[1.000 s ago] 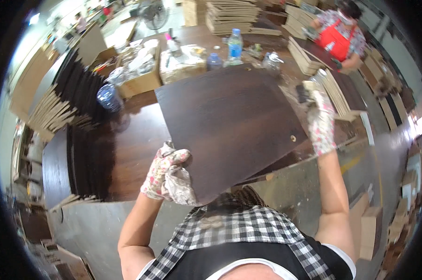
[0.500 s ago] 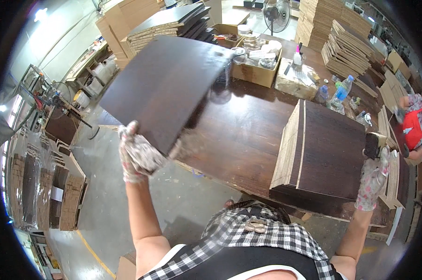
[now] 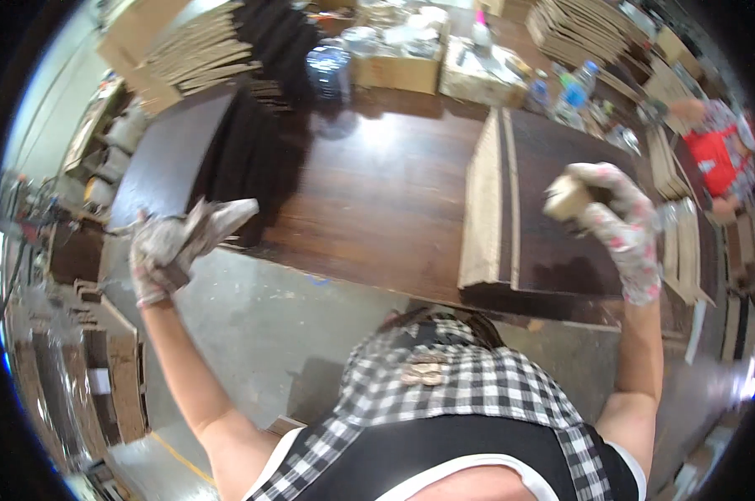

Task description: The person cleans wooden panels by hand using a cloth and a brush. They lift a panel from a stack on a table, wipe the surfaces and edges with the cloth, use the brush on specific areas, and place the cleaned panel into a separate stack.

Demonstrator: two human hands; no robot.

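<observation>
My left hand (image 3: 156,259), in a patterned glove, is closed on a crumpled grey-beige rag (image 3: 219,221). It is beside the near edge of a stack topped by a dark brown panel (image 3: 173,125), at the left of the table. My right hand (image 3: 628,230), in a floral glove, grips a small pale sponge block (image 3: 568,199) with a dark patch. That hand is over a second stack, whose top dark brown panel (image 3: 544,150) lies flat with pale raw edges showing on its left. Blur makes it unclear whether the sponge touches the panel.
Between the stacks runs the glossy brown tabletop (image 3: 369,192). At its back are a large clear water jug (image 3: 329,73), a cardboard box (image 3: 398,73) of wrapped items and plastic bottles (image 3: 576,92). A person in red (image 3: 711,159) works at far right. Wrapped boards (image 3: 68,392) stand at left.
The panel my left hand was carrying now lies on the left stack, released, and that hand has drawn back with the rag. My right hand has moved leftward over the right stack with the sponge.
</observation>
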